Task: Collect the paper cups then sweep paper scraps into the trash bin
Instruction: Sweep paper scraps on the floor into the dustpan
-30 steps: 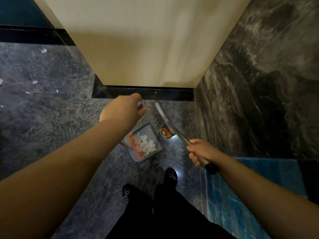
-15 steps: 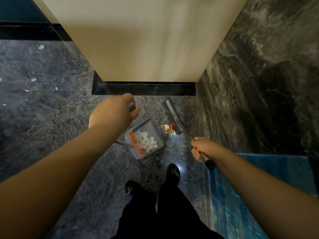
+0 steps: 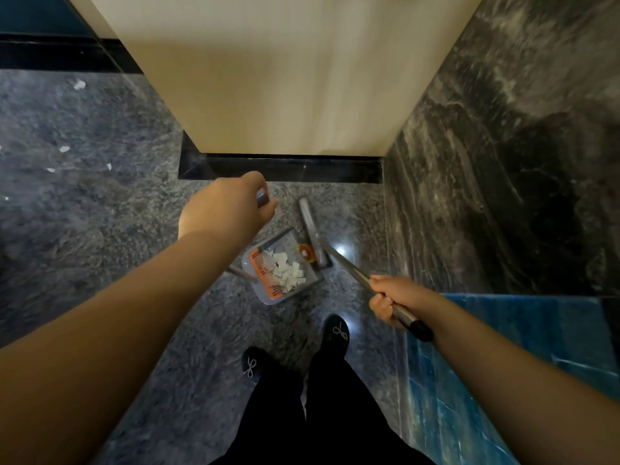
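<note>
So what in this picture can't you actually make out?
- Trash bin and paper cups: none inside the head view's edges.
- Dustpan handle: mostly hidden behind the left hand and forearm.
- Broom head: blurred and dim, bristles not discernible.
- Red and yellow item beside the dustpan: too small to identify.
- Paper scraps in the dustpan: overlapping, not countable.
- Right hand covers part of the broom pole.

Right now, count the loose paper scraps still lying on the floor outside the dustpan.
5 visible, all at left: one far back, three mid-floor, one near the frame's edge. The arms may hide more.
</note>
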Demonstrator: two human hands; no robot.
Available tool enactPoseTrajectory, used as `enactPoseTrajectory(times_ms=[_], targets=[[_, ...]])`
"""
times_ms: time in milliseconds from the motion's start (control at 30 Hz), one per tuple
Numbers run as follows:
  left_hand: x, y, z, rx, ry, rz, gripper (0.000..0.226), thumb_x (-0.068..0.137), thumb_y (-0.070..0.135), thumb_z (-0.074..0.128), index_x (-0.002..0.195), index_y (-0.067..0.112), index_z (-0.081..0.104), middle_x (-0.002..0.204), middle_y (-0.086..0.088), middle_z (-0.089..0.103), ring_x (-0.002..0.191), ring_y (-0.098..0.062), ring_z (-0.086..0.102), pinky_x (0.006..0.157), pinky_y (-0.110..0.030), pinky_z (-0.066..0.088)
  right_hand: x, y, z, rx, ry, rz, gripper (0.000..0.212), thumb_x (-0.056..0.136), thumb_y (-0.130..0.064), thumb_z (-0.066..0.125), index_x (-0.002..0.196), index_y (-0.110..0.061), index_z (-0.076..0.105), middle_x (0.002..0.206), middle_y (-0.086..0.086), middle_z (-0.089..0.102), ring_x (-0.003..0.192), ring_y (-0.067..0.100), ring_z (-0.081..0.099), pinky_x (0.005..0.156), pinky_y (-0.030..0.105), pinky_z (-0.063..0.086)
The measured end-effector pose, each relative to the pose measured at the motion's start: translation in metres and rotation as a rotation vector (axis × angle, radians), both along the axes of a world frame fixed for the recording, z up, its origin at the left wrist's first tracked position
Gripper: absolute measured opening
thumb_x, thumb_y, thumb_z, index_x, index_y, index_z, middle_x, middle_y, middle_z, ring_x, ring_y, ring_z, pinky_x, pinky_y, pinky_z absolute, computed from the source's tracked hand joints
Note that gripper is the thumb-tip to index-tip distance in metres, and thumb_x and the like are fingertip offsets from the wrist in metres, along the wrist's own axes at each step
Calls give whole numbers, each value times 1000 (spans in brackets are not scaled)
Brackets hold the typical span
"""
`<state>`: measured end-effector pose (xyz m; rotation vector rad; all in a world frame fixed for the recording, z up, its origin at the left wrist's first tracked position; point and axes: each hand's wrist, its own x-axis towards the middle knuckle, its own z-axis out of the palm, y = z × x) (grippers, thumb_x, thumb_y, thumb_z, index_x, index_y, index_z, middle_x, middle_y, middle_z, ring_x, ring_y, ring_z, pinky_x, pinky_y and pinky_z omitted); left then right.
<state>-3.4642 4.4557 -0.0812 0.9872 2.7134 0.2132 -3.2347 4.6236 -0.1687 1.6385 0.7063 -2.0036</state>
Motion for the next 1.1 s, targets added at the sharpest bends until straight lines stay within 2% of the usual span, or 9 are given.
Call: enactPoseTrajectory(times_ms=[100,300,467,533,700,800,900,1000,1100], targets=[[3,-4,-1,6,1,0,23,93,49,53,95,26,51,65,3,47,61,-25,50,48,-28,37,4,-3,8,-37,15,24,22,105,-20,36,125,-27,43,45,-1,34,27,3,31,29,10,25],[3,-12,1,13,-8,-1,23,94,50,52,94,27,49,64,5,44,61,-24,49,47,-27,33,2,-19,25,76,66,138,36,104,-20,38,140,-26,38,45,-2,33,30,3,30,29,12,25],[2,-36,9,52,-60,36,22,93,42,57,101,21,57,84,-7,61,75,-30,58,59,-36,49,-7,-29,41,178,107,220,32,104,-19,38,136,-23,39,42,-1,32,29,4,29,30,12,25],[3,-53,12,79,-65,94,23,94,41,57,101,20,56,84,-9,62,74,-29,57,59,-36,48,-14,-31,44,207,124,252,32,104,-18,37,136,-18,38,42,-1,31,29,4,28,30,11,25],[3,-103,19,92,-47,248,25,94,45,56,102,21,53,71,1,48,69,-26,53,55,-32,41,-37,-36,45,241,111,377,35,104,-17,37,139,-16,36,41,-3,33,30,4,29,32,12,25],[-5,-140,30,113,-57,384,24,92,48,57,99,26,54,71,1,50,68,-25,53,56,-32,43,-58,-51,43,235,110,470,44,104,-18,35,146,-12,24,40,-2,35,31,5,30,34,13,26],[-17,-183,39,122,-47,483,22,90,49,59,92,28,53,72,-1,53,69,-27,53,58,-34,44,-80,-73,41,223,112,527,43,104,-19,36,145,-11,26,40,-2,37,31,5,31,33,13,27],[-25,-229,47,133,-45,565,22,88,49,61,87,29,51,73,-1,54,71,-28,54,60,-35,45,-103,-102,38,215,118,562,38,104,-20,38,142,-20,35,40,-2,40,31,5,33,34,13,30],[-29,-268,51,146,-21,649,21,88,48,61,89,29,53,75,-2,57,68,-25,52,57,-32,41,-129,-128,33,209,126,581,39,103,-19,40,141,-25,34,40,0,42,31,5,34,33,14,31]])
